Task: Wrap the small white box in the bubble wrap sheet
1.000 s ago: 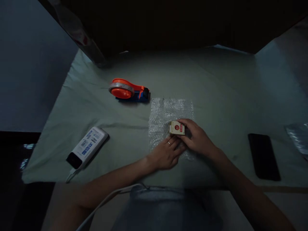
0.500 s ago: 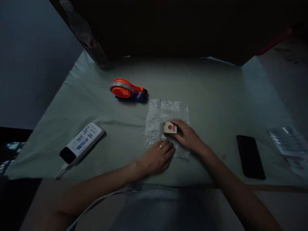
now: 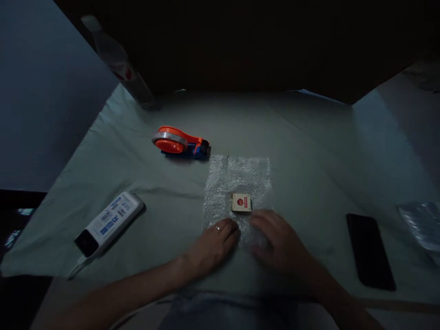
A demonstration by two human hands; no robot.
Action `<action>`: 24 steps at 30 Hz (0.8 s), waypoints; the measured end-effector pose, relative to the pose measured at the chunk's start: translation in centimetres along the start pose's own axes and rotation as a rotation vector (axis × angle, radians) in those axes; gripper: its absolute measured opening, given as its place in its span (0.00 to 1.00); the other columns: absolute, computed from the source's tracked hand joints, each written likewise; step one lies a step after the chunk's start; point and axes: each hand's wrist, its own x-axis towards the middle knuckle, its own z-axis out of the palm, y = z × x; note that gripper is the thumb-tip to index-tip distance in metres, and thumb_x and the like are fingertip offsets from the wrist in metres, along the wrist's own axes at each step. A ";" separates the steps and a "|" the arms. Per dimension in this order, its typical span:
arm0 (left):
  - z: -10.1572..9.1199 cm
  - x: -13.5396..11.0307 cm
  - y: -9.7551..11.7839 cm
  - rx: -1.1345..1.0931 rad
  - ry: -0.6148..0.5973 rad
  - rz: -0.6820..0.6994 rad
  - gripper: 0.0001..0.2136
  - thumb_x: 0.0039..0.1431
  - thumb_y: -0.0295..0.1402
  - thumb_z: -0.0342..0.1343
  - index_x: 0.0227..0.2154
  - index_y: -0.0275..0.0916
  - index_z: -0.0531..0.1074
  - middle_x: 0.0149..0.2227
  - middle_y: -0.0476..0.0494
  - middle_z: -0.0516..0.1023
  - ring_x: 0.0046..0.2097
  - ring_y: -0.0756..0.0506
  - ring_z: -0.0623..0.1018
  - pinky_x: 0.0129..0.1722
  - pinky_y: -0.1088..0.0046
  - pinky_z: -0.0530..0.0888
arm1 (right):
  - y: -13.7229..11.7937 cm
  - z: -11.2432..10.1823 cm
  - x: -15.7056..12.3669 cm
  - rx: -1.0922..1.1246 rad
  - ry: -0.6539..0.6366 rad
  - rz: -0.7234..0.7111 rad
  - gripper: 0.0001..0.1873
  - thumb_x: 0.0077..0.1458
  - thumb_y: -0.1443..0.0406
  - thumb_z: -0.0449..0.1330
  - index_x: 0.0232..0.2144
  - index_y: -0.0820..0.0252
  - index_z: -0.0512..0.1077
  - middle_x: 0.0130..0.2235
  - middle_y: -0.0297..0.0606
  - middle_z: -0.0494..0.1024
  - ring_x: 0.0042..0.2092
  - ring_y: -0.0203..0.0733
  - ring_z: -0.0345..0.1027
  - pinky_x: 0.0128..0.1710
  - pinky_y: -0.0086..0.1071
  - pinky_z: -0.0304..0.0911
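Observation:
A small cream box (image 3: 241, 202) with red markings lies on a sheet of bubble wrap (image 3: 237, 174), near its middle. My left hand (image 3: 216, 243), with a ring on one finger, rests at the sheet's lower left part, fingers stretched out flat and apart from the box. Over the lower right of the sheet is my right hand (image 3: 280, 238), blurred by motion. Its thumb and fingers are spread, with nothing between them that I can make out, and its fingertips are close to the box's lower right corner.
An orange and blue tape dispenser (image 3: 180, 143) stands behind the wrap. To the left lies a white power bank (image 3: 112, 224) with a cable. A dark phone (image 3: 370, 252) and clear plastic packaging (image 3: 421, 224) are at the right. A plastic bottle (image 3: 118, 64) stands at the back left.
My right hand has let go of the small box and drawn back toward me. The box stays on the bubble wrap. The whole view has shifted slightly.

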 end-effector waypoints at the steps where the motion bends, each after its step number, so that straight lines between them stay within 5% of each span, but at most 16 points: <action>1: -0.2 0.1 0.0 -0.031 0.014 -0.016 0.12 0.65 0.26 0.45 0.48 0.34 0.67 0.47 0.39 0.73 0.49 0.44 0.72 0.48 0.67 0.73 | -0.5 -0.3 -0.5 -0.044 -0.065 -0.028 0.26 0.53 0.52 0.57 0.48 0.65 0.68 0.47 0.53 0.75 0.49 0.54 0.68 0.46 0.48 0.69; 4: -1.4 0.6 0.0 -0.116 0.060 -0.065 0.09 0.63 0.25 0.46 0.42 0.33 0.69 0.42 0.39 0.74 0.43 0.44 0.73 0.43 0.66 0.75 | -0.9 -0.8 -1.1 -0.192 -0.075 -0.029 0.12 0.58 0.64 0.53 0.39 0.65 0.73 0.41 0.52 0.78 0.42 0.50 0.73 0.38 0.43 0.71; 6: -2.8 1.0 -0.1 -0.186 0.116 -0.113 0.07 0.63 0.26 0.47 0.38 0.34 0.70 0.39 0.39 0.74 0.41 0.44 0.72 0.42 0.66 0.75 | -0.2 -1.3 -0.8 -0.162 -0.076 0.024 0.13 0.59 0.71 0.49 0.33 0.63 0.73 0.36 0.46 0.79 0.37 0.44 0.74 0.35 0.37 0.71; 10: -5.7 1.9 -1.2 -0.354 0.139 -0.266 0.07 0.61 0.26 0.49 0.39 0.36 0.70 0.44 0.39 0.72 0.46 0.45 0.72 0.45 0.67 0.74 | 1.7 -2.5 0.6 0.066 -0.124 0.135 0.10 0.61 0.68 0.50 0.36 0.59 0.72 0.36 0.38 0.79 0.37 0.39 0.73 0.36 0.32 0.71; 15: -7.8 3.6 -3.4 -0.565 0.007 -0.339 0.07 0.60 0.26 0.49 0.37 0.39 0.72 0.52 0.44 0.70 0.54 0.46 0.70 0.55 0.67 0.69 | 2.9 -3.0 2.3 0.164 -0.124 0.171 0.10 0.62 0.68 0.49 0.33 0.58 0.70 0.33 0.36 0.77 0.35 0.37 0.72 0.34 0.30 0.68; 21: -8.7 5.8 -5.4 -0.693 -0.070 -0.374 0.06 0.58 0.26 0.51 0.30 0.37 0.73 0.57 0.43 0.67 0.58 0.45 0.69 0.57 0.67 0.66 | 3.7 -2.3 2.7 0.152 -0.068 0.226 0.09 0.61 0.68 0.50 0.32 0.57 0.70 0.32 0.36 0.76 0.34 0.38 0.71 0.33 0.31 0.67; 24: -8.3 6.7 -5.9 -0.797 -0.082 -0.394 0.05 0.55 0.25 0.52 0.28 0.37 0.72 0.52 0.43 0.73 0.53 0.46 0.73 0.53 0.68 0.69 | 4.1 -2.0 2.5 0.145 -0.028 0.254 0.08 0.60 0.68 0.51 0.33 0.56 0.69 0.32 0.36 0.76 0.34 0.38 0.72 0.33 0.32 0.68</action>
